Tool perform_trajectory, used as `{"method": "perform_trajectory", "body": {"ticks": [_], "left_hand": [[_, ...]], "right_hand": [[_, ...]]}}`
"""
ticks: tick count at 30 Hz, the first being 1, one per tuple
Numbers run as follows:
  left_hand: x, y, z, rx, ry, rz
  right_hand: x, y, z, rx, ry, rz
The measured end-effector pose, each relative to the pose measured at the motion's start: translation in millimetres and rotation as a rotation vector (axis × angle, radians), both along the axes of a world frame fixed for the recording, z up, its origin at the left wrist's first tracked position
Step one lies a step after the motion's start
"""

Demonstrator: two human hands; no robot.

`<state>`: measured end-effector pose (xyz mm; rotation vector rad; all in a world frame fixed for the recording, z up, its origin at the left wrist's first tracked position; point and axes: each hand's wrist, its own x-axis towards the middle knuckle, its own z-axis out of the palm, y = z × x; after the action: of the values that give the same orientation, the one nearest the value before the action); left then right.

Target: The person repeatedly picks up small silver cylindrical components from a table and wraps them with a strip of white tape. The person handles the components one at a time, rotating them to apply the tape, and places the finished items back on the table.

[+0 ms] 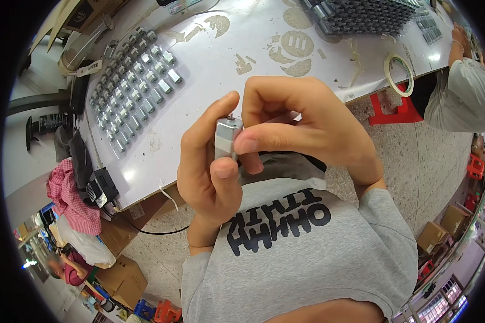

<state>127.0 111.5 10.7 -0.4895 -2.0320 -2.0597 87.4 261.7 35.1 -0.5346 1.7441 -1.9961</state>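
Above my lap, a small silver box-shaped motor (229, 128) stands upright with a short shaft at its top. A whitish band of tape (223, 144) lies around its middle. My left hand (202, 167) is closed on the motor, thumb low and index finger up beside the shaft. From the other side, my right hand (312, 121) pinches at it, its thumb pressed near the edge of the band. The curled right fingers hide part of that side. Beyond my left hand, similar motors (165, 86) lie in rows on a clear tray, several with white bands.
A white table (199, 70) stretches ahead, with worn patches on its surface. Stacked trays of motors (361, 19) stand at the far right. Near the right edge lies a tape roll (399, 75), above a red stool (385, 110). A co-worker's sleeve (466, 94) is beyond. A black device (102, 187) sits at the left corner.
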Motion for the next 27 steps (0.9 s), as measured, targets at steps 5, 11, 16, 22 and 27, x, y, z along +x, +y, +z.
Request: {"method": "perform_trajectory", "body": {"ticks": [5,11,16,22,27], "left_hand": [[-0.1,-4.8,9.2,-0.521,0.035,0.043],[-1.0,1.7,13.6,-0.495,0.074,0.134],[-2.0,-1.7,13.6,-0.323,0.026,-0.004],[0.2,4.8,11.8,-0.188,-0.012,-0.025],[0.3,9.7,5.7,-0.347,0.113,0.053]], "right_hand": [[1.2,-7.0,-7.4,-0.003,0.167,-0.124],[-7.9,-1.5,-12.8,0.008,0.253,-0.067],[-10.0,13.9,-9.5,0.052,0.168,0.074],[-8.8,16.3,-6.7,0.029,0.210,0.052],[-7.5,16.3,-6.1,0.235,0.375,-0.066]]}}
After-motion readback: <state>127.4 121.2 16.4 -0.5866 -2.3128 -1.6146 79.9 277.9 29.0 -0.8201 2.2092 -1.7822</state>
